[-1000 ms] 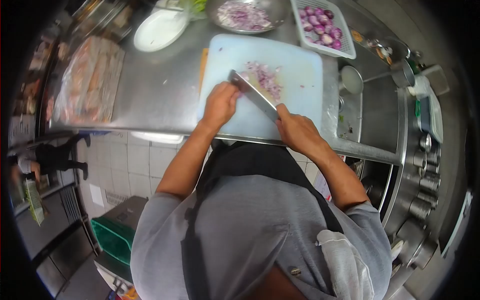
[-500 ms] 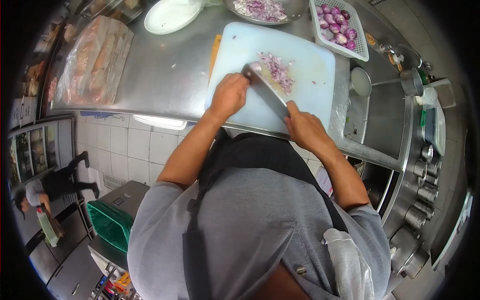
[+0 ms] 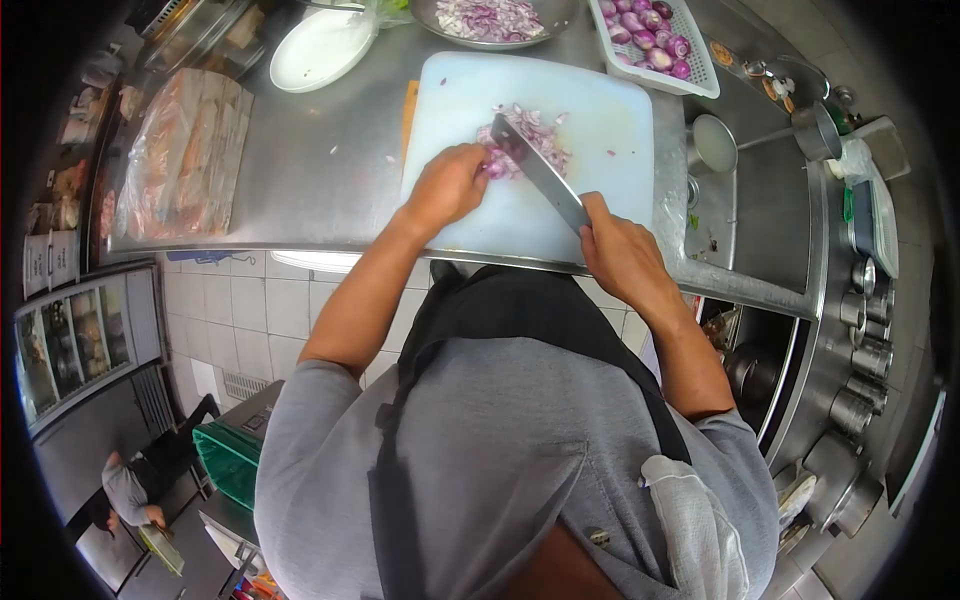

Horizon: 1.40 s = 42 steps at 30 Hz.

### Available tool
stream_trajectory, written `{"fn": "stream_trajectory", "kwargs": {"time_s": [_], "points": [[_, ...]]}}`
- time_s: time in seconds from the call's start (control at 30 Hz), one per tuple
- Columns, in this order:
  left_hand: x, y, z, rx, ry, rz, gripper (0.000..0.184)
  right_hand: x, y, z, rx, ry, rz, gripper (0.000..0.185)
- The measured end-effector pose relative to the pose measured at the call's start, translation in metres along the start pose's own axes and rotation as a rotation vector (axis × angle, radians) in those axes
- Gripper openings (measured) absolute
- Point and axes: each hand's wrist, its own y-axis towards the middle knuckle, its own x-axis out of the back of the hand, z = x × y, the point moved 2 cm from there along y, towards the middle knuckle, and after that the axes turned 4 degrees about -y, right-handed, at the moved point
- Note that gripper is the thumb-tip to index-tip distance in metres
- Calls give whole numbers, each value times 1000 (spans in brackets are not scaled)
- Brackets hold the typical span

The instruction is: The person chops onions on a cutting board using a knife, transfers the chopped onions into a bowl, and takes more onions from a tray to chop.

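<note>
On the white cutting board [image 3: 535,85] lies a loose pile of chopped red onion [image 3: 545,140]. My right hand [image 3: 625,250] is closed around the handle of a wide-bladed kitchen knife [image 3: 548,177], whose blade slants up and left across the pile. At the left of the blade my left hand [image 3: 450,188] is closed, fingers curled, with a purple piece of red onion [image 3: 495,165] at its fingertips. How much of the onion the fingers cover is hidden.
Behind the board stand a metal bowl [image 3: 490,40] of chopped onion and a white basket [image 3: 705,75] of whole peeled red onions. A white plate [image 3: 320,50] and a plastic-wrapped bundle [image 3: 190,155] are to the left, a sink [image 3: 712,215] to the right. Another person [image 3: 135,490] is at far left.
The knife blade has turned to show more of its flat face, and the onion pile is shaped differently. A purple onion piece now shows at my left fingertips. The view has shifted slightly.
</note>
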Motion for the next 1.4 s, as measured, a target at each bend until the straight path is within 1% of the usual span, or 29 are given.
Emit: {"fn": "stream_trajectory", "kwargs": {"time_s": [0.07, 0.13, 0.23, 0.33, 0.47, 0.53, 0.67, 0.73, 0.77, 0.87, 0.97, 1.0, 1.07, 1.1, 1.17, 1.2, 1.27, 1.3, 1.4], "points": [[-6, -5, -7, 26, -40, -41, 15, -3, 0, 6, 11, -9, 1, 19], [-12, -6, -9, -6, -37, -80, 14, -7, 1, 10, 38, -8, -1, 18], [-16, -11, -12, -28, -21, -114, 13, -27, 11, 6, 0, -78, 146, 17], [-20, -13, -12, -66, -2, -171, 11, -8, 4, 10, -1, -31, 112, 16], [-22, -14, -12, -112, -22, -219, 10, -22, 2, 6, -2, -26, 132, 18], [-19, -12, -13, -114, -5, -218, 11, -19, 5, 8, 4, -45, 121, 21], [-21, -18, -12, -92, -1, -198, 9, -21, 1, 7, -22, 21, 133, 21], [-21, -24, -10, -96, -7, -196, 19, -30, 3, 0, -40, 41, 153, 21], [-20, -28, -9, -99, -9, -195, 24, -27, 2, -7, -43, 43, 129, 22], [3, -63, -15, -114, 163, -263, 62, -2, -6, -26, -84, 62, 27, 24], [16, -98, -1, 139, 438, -46, 101, 13, 5, -60, -168, -130, -135, 27], [12, -100, 14, 233, 474, 48, 114, 12, 13, -73, -165, -181, -165, 28], [14, -77, 8, 180, 523, 90, 117, 0, 29, -94, -153, -285, -229, 30], [11, -65, 4, 158, 548, 112, 118, -12, 30, -91, -143, -289, -209, 32], [-1, -27, 7, 105, 492, 105, 120, -33, 40, -74, -122, -300, -178, 37], [-6, -15, 6, 76, 464, 107, 122, -35, 42, -62, -75, -277, -138, 38], [-11, 0, 0, 114, 373, 145, 122, -34, 40, -40, 11, -228, -67, 41], [-11, 8, -3, 131, 330, 160, 122, -28, 37, -37, 11, -220, -80, 42], [18, -2, 8, 153, -137, 32, 124, -10, 26, -32, 7, -206, -142, 43]]}}
